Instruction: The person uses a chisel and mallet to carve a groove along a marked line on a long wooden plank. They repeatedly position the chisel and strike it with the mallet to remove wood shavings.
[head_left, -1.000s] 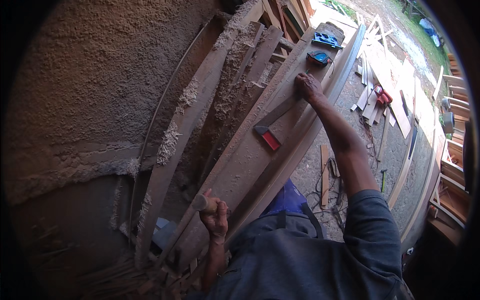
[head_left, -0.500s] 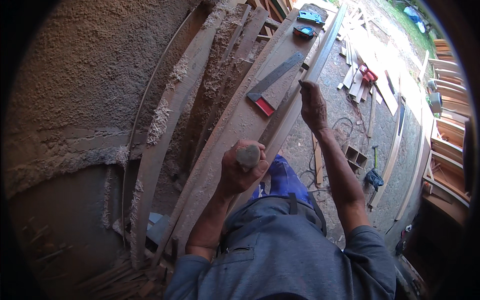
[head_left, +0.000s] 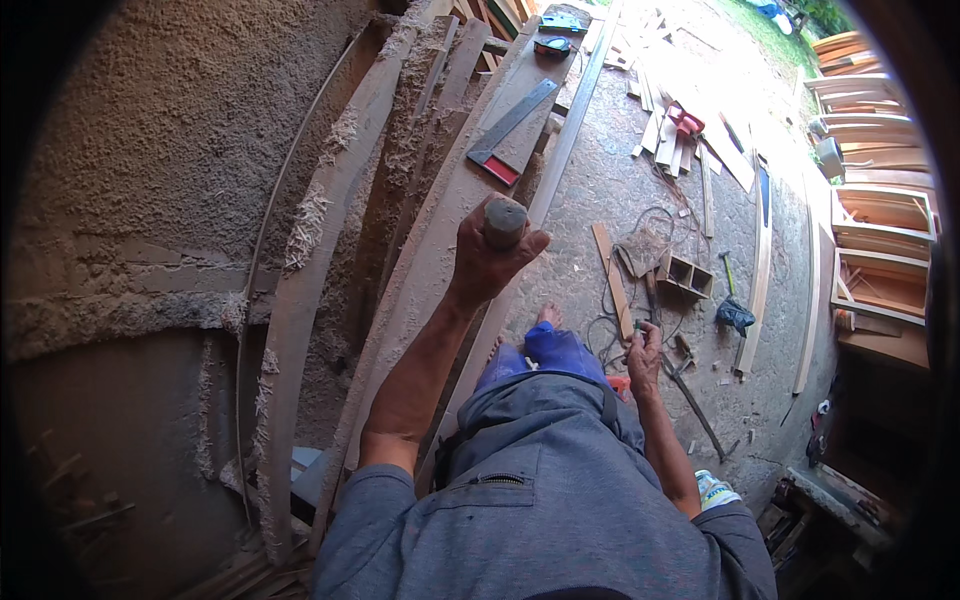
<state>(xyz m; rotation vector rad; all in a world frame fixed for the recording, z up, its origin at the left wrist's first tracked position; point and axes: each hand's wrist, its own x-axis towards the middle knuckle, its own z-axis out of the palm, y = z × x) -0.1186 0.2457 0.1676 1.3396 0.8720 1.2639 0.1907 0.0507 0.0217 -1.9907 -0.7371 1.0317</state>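
Observation:
My left hand (head_left: 485, 255) is closed round a thick cylindrical piece with a grey, round end (head_left: 504, 222), its thumb pointing right. It is over a long wooden board (head_left: 420, 270) sprinkled with shavings. Beyond it on that board lies a try square (head_left: 515, 120) with a steel blade and red-marked stock. My right hand (head_left: 645, 352) hangs low by my right side above the floor, fingers pinched together. Something small and dark may be at its fingertips; I cannot make it out. A narrow, smooth wooden length (head_left: 565, 150) runs alongside the board.
A tape measure (head_left: 552, 47) and a blue case (head_left: 565, 20) lie at the board's far end. Offcuts, cords, a wooden box (head_left: 685, 275) and a red power tool (head_left: 687, 120) are on the floor. Curved timber (head_left: 320, 240) leans by the wall; wooden frames (head_left: 885, 240) stand right.
My right hand has moved from the narrow wooden length back and down to my right side. My left hand, still gripping the round-ended piece, has shifted slightly farther forward. The view has turned rightward.

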